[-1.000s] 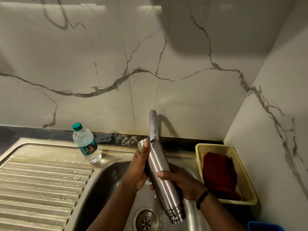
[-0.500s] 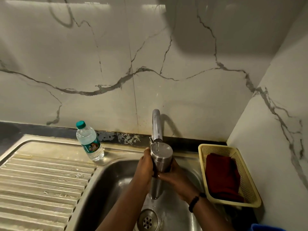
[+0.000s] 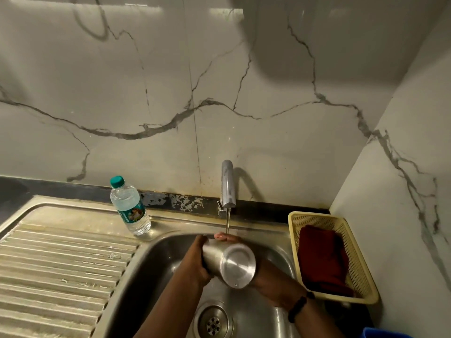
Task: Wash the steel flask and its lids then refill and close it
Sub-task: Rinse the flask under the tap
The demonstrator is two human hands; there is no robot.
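**While water runs: flask held under the tap**

As the tap (image 3: 227,185) pours a thin stream, 2 hands grip the steel flask (image 3: 227,261) over the sink (image 3: 168,247). The left hand (image 3: 195,263) wraps its side; the right hand (image 3: 271,281) curls round the far side, fingertips (image 3: 220,236) under the stream. Its long axis lies nearly level, base toward the camera, mouth hidden, probably to rinse the outer wall.

1. Your ribbed drainboard (image 3: 61,264) at the surface's left side lies bare.
2. A plastic bottle (image 3: 129,206) stands at the sink's (image 3: 156,259) back-left corner.
3. The tap (image 3: 227,184) overhangs the back rim.
4. A yellow basket (image 3: 361,269) blocks the right edge.
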